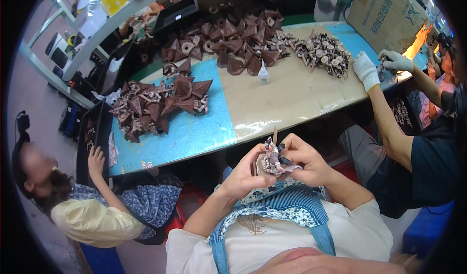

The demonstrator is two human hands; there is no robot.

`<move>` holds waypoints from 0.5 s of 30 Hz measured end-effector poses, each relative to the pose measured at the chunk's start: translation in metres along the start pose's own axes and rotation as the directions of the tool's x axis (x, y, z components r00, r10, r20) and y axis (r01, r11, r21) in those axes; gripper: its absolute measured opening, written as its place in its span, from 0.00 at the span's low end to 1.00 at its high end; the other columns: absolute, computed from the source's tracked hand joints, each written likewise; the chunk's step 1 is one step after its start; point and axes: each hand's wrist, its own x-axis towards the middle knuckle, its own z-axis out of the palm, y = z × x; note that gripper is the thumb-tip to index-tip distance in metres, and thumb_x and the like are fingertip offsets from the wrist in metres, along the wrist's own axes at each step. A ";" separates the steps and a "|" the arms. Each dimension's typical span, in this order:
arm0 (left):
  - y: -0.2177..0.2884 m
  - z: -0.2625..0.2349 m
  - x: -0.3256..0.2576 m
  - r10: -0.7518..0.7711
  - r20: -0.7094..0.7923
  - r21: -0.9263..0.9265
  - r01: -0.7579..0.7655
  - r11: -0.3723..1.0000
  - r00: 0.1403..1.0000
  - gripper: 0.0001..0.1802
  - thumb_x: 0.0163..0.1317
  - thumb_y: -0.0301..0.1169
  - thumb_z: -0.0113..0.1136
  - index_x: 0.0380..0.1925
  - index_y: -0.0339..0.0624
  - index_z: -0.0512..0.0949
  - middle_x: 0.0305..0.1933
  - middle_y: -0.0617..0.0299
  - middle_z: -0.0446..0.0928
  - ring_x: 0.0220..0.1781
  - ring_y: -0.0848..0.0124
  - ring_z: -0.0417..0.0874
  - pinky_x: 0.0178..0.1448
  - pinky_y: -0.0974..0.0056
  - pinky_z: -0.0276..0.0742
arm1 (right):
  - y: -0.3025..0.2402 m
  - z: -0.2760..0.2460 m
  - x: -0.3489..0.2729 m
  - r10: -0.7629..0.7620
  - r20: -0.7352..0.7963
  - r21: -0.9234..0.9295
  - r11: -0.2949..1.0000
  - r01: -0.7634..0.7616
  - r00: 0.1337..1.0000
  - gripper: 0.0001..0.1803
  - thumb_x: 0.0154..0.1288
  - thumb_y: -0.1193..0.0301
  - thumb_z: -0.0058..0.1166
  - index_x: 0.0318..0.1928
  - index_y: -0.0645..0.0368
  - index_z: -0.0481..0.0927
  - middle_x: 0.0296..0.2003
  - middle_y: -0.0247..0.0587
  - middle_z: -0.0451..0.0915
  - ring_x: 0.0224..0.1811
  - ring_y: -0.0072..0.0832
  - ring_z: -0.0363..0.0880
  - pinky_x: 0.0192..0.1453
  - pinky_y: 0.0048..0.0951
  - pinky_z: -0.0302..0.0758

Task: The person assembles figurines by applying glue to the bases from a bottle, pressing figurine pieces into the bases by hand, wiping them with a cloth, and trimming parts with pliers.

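In front of my apron, near the table's front edge, I hold a small painted figurine [274, 158] in both hands. It has pale and dark parts, a round base and a thin brown piece sticking up from it. My left hand [245, 176] wraps round the base side, thumb across the front. The fingers of my right hand [310, 163] pinch its right side, at dark and whitish parts; fingertips partly hide the details. Beyond my hands on the table stands a small white squeeze bottle [263, 74] with a narrow tip.
Brown pointed star-shaped pieces [231, 43] lie heaped at the back. Another heap [165, 103] mixes them with figurines at left. More figurines [323, 52] are piled right of centre. A co-worker's gloved hand [366, 70] rests near a cardboard box [382, 16]. Another person's hand [96, 162] is over a black tray [99, 133].
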 end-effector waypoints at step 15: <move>0.003 -0.086 0.044 0.097 0.165 -0.243 -0.055 0.969 0.982 0.47 0.34 0.30 0.68 0.59 0.31 0.60 0.49 0.52 0.72 0.49 0.68 0.76 0.53 0.67 0.71 | 0.070 -0.029 0.037 0.388 -0.186 0.897 0.442 -0.005 0.903 0.11 0.66 0.76 0.50 0.49 0.62 0.72 0.44 0.47 0.74 0.39 0.28 0.77 0.41 0.27 0.78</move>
